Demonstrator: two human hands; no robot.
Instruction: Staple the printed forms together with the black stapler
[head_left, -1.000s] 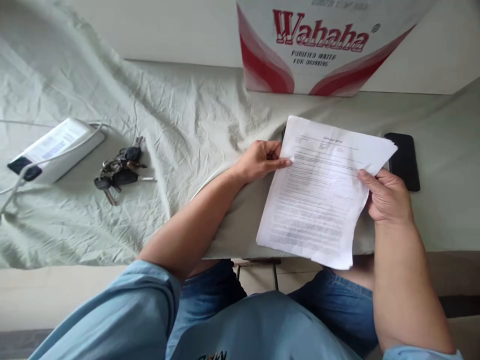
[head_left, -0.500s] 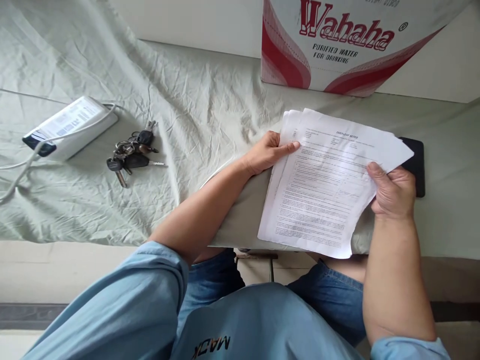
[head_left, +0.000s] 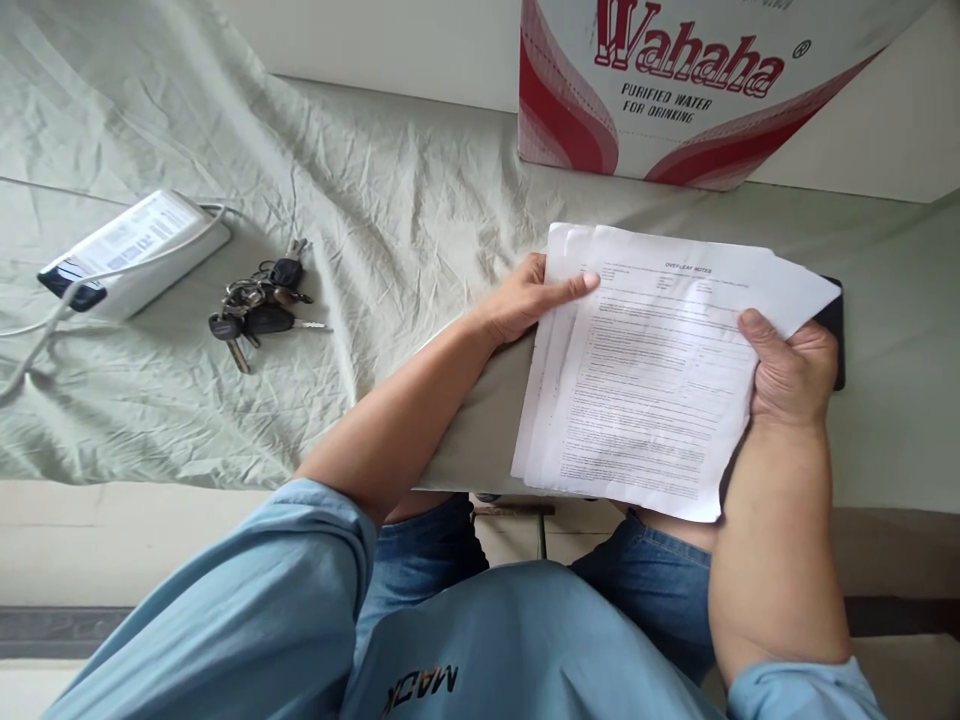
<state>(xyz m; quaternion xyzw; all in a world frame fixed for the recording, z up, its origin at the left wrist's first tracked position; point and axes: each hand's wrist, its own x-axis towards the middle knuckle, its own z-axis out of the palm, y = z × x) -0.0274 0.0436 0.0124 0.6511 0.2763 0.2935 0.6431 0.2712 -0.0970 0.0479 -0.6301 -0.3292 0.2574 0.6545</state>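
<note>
Both hands hold a stack of printed paper sheets (head_left: 645, 380), headed "OVERLEAF NOTES", above the front part of the cloth-covered table. My left hand (head_left: 529, 297) grips the upper left edge, its thumb on top and the other fingers hidden underneath. On the right edge, my right hand (head_left: 795, 365) is closed with its thumb pressing the top sheet. The sheets are unevenly fanned: several edges show on the left, and a corner juts out at the upper right. Behind the right hand a black flat object (head_left: 832, 320), like a phone, is partly covered.
A Wahaha water carton (head_left: 675, 100) stands at the back. To the left lie a bunch of keys (head_left: 262, 300) and a white box-shaped device (head_left: 139, 255) with a cable (head_left: 45, 335). A wrinkled pale green cloth (head_left: 397, 200) covers the table.
The sheets have turned slightly and spread more at the left edge. My right hand has shifted a little up and right with its edge. The view has moved slightly.
</note>
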